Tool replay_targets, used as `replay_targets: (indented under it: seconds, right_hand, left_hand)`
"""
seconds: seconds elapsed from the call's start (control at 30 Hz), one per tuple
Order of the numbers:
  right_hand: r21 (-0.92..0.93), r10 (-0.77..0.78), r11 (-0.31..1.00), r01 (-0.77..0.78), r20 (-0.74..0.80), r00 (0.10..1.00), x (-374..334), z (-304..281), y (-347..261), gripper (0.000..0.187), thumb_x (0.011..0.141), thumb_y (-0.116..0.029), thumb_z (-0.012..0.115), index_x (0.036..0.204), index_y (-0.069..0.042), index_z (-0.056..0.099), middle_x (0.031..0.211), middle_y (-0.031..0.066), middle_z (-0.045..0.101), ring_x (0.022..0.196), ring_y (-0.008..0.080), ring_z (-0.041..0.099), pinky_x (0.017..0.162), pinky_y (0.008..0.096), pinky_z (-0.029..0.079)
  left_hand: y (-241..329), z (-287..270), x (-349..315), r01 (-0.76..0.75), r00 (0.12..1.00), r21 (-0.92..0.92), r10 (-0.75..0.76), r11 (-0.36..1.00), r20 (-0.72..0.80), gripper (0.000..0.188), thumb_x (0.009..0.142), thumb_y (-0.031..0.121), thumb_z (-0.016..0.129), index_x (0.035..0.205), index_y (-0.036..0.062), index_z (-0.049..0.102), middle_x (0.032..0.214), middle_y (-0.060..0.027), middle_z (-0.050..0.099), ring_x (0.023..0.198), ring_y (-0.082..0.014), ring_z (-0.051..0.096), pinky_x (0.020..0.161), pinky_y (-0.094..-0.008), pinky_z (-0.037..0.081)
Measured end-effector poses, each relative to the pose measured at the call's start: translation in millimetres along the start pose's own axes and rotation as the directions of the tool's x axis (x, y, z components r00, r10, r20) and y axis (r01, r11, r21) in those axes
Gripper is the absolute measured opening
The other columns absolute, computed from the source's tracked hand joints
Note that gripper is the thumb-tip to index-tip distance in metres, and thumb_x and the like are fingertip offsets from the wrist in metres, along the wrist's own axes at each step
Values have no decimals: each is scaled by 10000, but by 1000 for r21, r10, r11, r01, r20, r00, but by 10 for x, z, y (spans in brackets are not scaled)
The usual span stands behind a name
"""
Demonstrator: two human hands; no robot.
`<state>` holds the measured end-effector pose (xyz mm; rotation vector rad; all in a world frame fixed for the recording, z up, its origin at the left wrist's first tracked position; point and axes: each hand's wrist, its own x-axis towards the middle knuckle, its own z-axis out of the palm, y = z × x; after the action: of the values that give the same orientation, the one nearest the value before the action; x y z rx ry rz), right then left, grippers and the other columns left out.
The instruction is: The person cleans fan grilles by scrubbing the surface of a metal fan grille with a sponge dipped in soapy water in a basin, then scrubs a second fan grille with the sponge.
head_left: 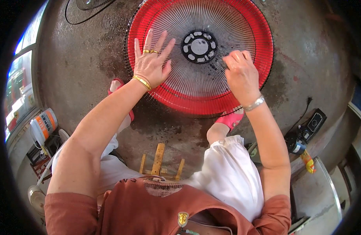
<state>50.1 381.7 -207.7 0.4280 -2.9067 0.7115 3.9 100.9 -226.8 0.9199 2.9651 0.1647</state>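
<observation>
A round black wire fan grille (199,46) with a dark hub ring lies across a wide red basin (168,97) on the floor before me. Dark wet specks cling to the wires right of the hub. My left hand (150,66) rests over the grille's left side, fingers stretched and spread, holding nothing. Over the right side, my right hand (241,74) is closed with its fingers curled down toward the wires. Whatever it may hold is hidden beneath the fingers.
The concrete floor (82,62) has wet dark patches around the basin. A small wooden stool (158,158) is between my legs. To the left stands a white and orange bucket (44,125). On the right are a black power strip (316,120) and a yellow packet (308,161).
</observation>
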Motion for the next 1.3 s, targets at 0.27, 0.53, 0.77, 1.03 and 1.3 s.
replay_targets:
  seconds: [0.27, 0.53, 0.77, 1.03, 1.3]
  right_hand:
    - [110, -10, 994, 17, -71, 997, 301, -241, 40, 214, 676, -15, 661, 887, -52, 659, 925, 92, 597, 909, 300, 555, 798, 405, 491]
    - [-201, 37, 979, -21, 76, 996, 127, -271, 82, 68, 785, -68, 557, 824, -65, 612, 901, 67, 590, 920, 264, 551, 752, 362, 525]
    - [-78, 11, 997, -21, -130, 991, 275, -356, 13, 121, 710, -21, 616, 828, -48, 612, 861, 86, 574, 866, 280, 547, 754, 371, 496]
    - [-49, 109, 991, -124, -240, 965, -299, -148, 315, 267, 719, -55, 658, 985, -77, 655, 988, 57, 595, 933, 270, 552, 808, 368, 479]
    - [131, 333, 943, -306, -360, 871, -260, -333, 523, 274, 777, -120, 702, 1042, -70, 655, 1008, 107, 629, 984, 296, 573, 868, 393, 477]
  left_hand:
    - [12, -27, -29, 7, 1000, 17, -7, 1000, 19, 685, 799, 234, 550, 1460, 247, 369, 1572, -51, 219, 1452, -376, 103, 1112, -637, 71]
    - [9, -27, -12, -2, 1000, -1, 2, 1000, 14, 683, 788, 235, 562, 1448, 236, 389, 1569, -51, 226, 1448, -385, 109, 1105, -649, 68]
    - [-1, -69, 16, -6, 1000, 40, 5, 999, 27, 696, 769, 234, 573, 1443, 219, 399, 1568, -60, 228, 1443, -394, 119, 1104, -649, 84]
    - [-21, -53, -16, -4, 1000, 42, 3, 999, 27, 706, 759, 239, 559, 1445, 209, 399, 1571, -63, 224, 1451, -395, 94, 1098, -667, 58]
    - [-35, -35, -2, -30, 999, 84, 28, 996, 31, 711, 764, 231, 558, 1455, 211, 387, 1579, -58, 205, 1452, -395, 90, 1105, -655, 53]
